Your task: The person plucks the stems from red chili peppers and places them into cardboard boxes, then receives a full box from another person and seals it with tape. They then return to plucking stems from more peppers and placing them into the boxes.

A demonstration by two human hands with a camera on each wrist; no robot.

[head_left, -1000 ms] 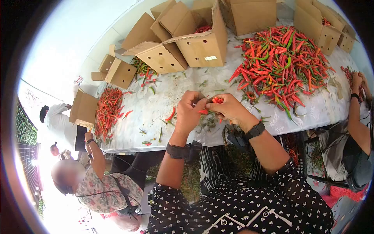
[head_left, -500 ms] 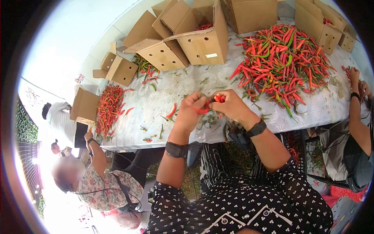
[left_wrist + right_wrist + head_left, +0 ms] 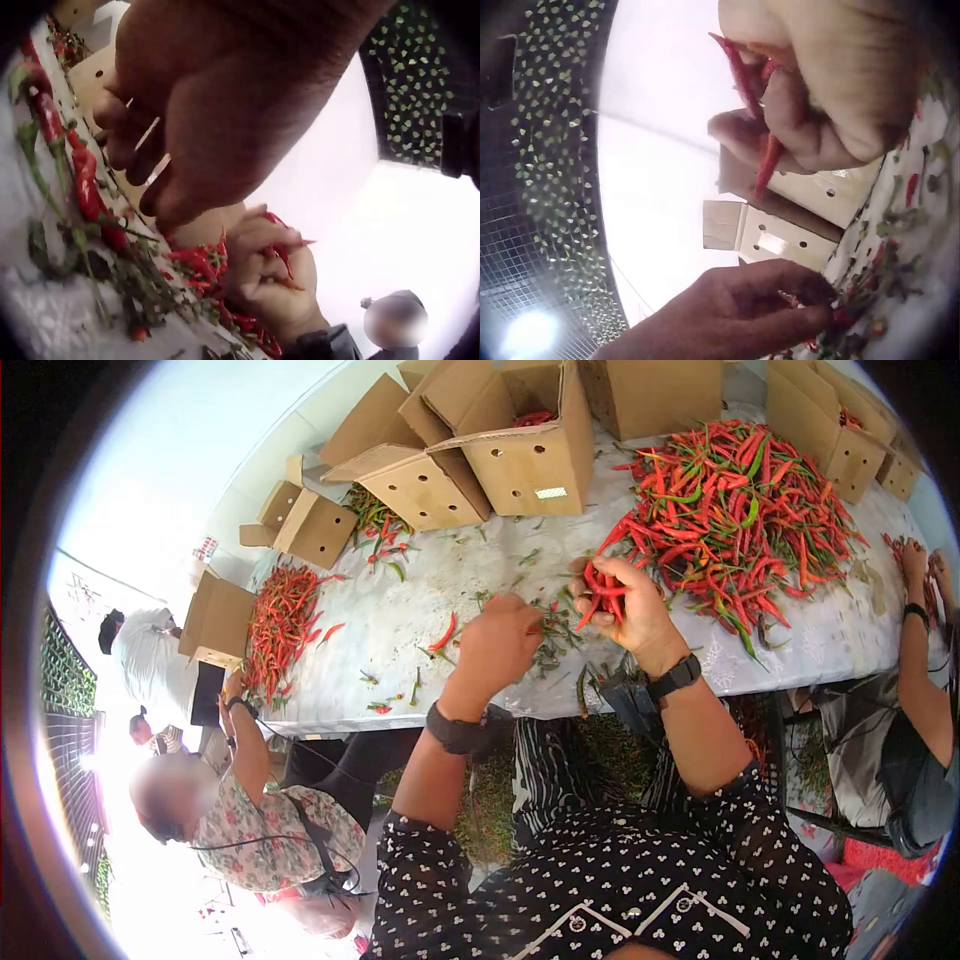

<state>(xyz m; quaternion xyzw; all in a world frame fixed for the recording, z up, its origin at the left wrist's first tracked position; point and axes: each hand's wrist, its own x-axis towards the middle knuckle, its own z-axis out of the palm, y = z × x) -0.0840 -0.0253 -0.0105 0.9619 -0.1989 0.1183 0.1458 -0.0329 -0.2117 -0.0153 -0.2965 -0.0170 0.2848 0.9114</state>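
Note:
My right hand (image 3: 640, 610) is raised over the table with its fingers curled around several red chilies (image 3: 605, 595). In the right wrist view, red chili tips (image 3: 769, 165) stick out between those fingers. My left hand (image 3: 500, 650), seen from the back, reaches down at the green stems and scraps (image 3: 550, 650) on the table. A bit of red shows right at its fingertips, mostly hidden by the hand; I cannot tell whether they pinch it. A single red chili (image 3: 444, 632) lies to the left of this hand.
A big heap of red and green chilies (image 3: 730, 520) lies at right, a smaller pile (image 3: 280, 630) at left. Cardboard boxes (image 3: 520, 470) line the back of the white-covered table (image 3: 340, 680). A seated person (image 3: 280, 840) works at left, another person's arm (image 3: 925, 690) at right.
My hands were together at a red chili and have moved apart. The right went rightward with its chilies, palm now showing; the left turned over toward the scraps.

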